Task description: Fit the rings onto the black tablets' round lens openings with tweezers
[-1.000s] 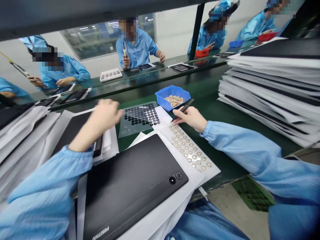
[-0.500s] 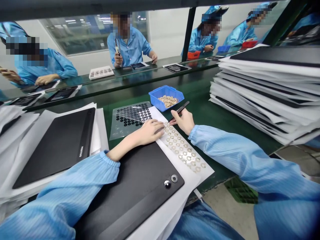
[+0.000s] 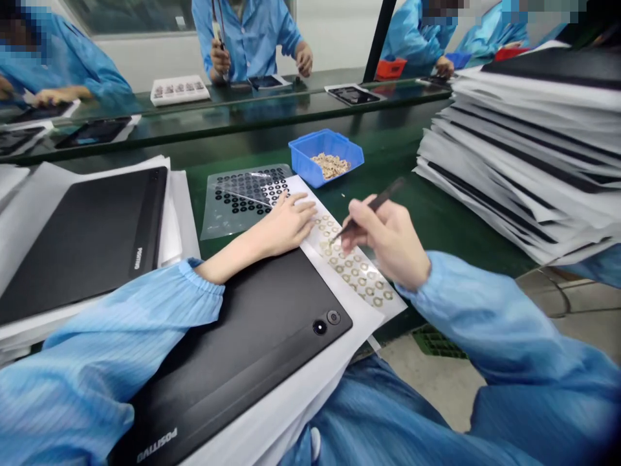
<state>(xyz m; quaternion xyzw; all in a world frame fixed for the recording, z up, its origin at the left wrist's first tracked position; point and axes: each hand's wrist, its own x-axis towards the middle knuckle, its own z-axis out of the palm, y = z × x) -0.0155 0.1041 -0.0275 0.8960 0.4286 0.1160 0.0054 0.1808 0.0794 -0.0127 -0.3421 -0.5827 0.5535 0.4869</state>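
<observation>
My right hand [image 3: 385, 236] grips dark tweezers [image 3: 371, 208], their tips low over a sheet of ring-shaped stickers [image 3: 356, 272]. Whether the tips pinch anything is too small to tell. My left hand [image 3: 286, 223] lies flat with fingers stretched across the upper left edge of the white backing sheet. Below that hand and forearm is a black tablet [image 3: 262, 330] with two round camera parts at one corner, resting on white paper. Beyond my left hand is a clear sheet with black rings [image 3: 242, 194]. A blue bin [image 3: 310, 165] holds many small pale rings.
Another black tablet [image 3: 92, 226] tops a paper-layered stack on the left. A tall stack of papers and dark panels [image 3: 519, 149] stands on the right. Across the raised green ledge [image 3: 218, 116], co-workers in blue handle parts near a white tray [image 3: 179, 92].
My right hand has drawn back toward me with the tweezers, from the sheet's far end to over its rings. My left hand stays by the sheet. The view has tilted down.
</observation>
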